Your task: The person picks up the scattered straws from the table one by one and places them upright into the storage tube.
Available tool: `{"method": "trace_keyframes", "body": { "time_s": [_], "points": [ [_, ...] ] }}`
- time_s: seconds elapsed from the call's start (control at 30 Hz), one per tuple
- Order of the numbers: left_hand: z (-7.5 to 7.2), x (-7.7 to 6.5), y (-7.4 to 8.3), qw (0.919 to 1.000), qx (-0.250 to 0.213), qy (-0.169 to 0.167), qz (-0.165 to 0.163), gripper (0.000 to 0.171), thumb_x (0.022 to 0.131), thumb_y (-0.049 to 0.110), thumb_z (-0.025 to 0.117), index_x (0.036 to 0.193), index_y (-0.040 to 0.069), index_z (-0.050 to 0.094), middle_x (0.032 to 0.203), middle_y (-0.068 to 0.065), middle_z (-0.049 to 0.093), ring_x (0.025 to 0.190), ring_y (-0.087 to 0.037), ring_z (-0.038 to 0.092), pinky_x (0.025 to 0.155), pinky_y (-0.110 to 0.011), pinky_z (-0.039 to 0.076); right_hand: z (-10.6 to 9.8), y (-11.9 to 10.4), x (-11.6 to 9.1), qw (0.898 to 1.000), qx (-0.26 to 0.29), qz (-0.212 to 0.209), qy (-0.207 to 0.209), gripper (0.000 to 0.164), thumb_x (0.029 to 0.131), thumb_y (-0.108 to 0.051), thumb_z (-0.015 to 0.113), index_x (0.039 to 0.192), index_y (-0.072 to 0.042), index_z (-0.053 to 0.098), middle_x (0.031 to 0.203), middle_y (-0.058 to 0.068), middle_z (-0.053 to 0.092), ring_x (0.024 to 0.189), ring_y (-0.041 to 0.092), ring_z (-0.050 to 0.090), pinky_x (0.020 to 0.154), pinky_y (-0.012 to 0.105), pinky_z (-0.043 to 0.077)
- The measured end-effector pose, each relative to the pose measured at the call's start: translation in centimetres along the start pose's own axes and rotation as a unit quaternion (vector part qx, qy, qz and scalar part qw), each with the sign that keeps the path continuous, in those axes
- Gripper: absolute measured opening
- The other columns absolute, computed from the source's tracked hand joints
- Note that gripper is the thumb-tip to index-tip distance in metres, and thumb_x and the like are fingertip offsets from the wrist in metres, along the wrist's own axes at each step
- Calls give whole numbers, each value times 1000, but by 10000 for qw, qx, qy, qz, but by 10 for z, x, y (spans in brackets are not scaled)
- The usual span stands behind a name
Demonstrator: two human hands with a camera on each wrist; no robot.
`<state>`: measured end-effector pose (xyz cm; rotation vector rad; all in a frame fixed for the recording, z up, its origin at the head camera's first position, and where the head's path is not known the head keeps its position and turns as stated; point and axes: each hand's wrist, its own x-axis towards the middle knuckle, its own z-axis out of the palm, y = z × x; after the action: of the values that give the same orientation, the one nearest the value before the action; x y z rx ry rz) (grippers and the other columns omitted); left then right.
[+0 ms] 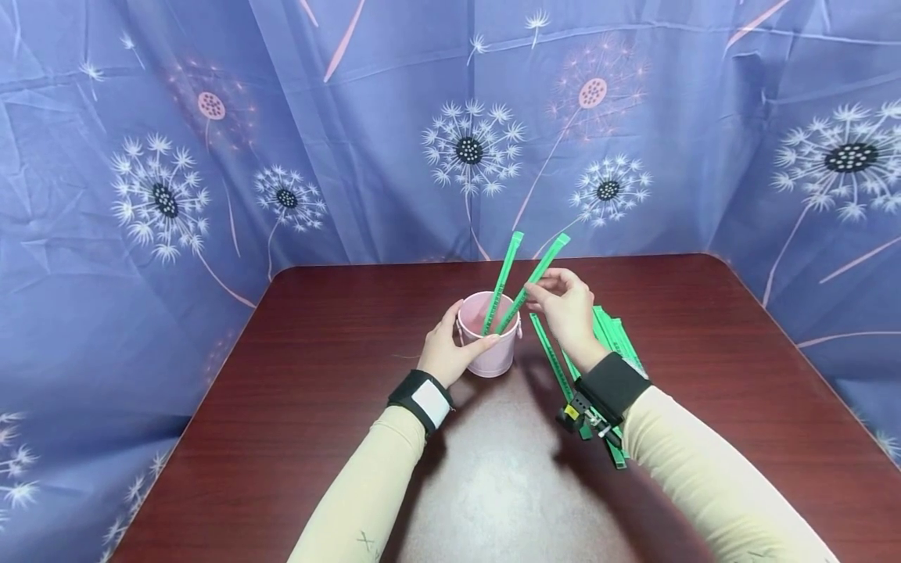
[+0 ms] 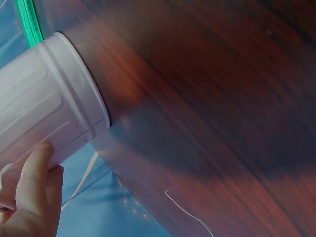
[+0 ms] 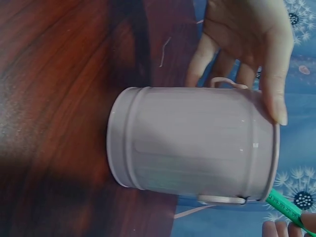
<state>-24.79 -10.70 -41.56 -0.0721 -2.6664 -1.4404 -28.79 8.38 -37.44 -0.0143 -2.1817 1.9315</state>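
A small pale pink metal bucket (image 1: 493, 361) with side handles stands upright on the table. My left hand (image 1: 446, 346) grips its left side, thumb at the near rim and fingers round the wall, as the right wrist view also shows. A slim green wrapped stick (image 1: 509, 264) with dark print leans inside the bucket. My right hand (image 1: 568, 311), at the bucket's right, pinches a second green wrapped stick (image 1: 551, 256) between thumb and fingers; its lower end is inside the rim. In the right wrist view, that stick (image 3: 285, 205) slants out past the bucket's mouth.
Several more green wrapped sticks (image 1: 551, 358) lie on the table right of the bucket, partly hidden under my right wrist. A thin pale thread (image 2: 190, 213) lies on the dark red wooden table (image 1: 338, 344). A blue dandelion-print curtain (image 1: 394, 156) hangs behind the table.
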Motion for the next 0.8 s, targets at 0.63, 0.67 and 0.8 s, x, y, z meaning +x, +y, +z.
{"method": "trace_keyframes", "body": {
  "time_s": [0.63,0.67,0.8],
  "points": [
    [0,0,-1,10000,-54,31,1,90,79,45,79,152,11,37,139,-16,59,125,-27,58,103,-46,48,11,14,-6,9930,-1122,-9,-368,23,89,-14,71,106,0,62,101,18,71,80,20,74,74,29,59],
    [0,0,-1,10000,-46,44,9,90,79,45,79,152,11,37,139,-15,59,125,-27,58,103,-46,48,12,14,-6,9921,-1198,-54,-368,23,89,-14,71,105,0,62,101,18,71,81,22,74,74,29,59],
    [0,-2,-4,10000,13,44,20,89,80,45,79,152,11,38,140,-14,58,124,-27,59,103,-46,48,13,16,-8,9901,-1339,-104,-416,23,90,-15,71,106,-1,62,102,19,72,85,29,74,76,34,59]
  ]
}}
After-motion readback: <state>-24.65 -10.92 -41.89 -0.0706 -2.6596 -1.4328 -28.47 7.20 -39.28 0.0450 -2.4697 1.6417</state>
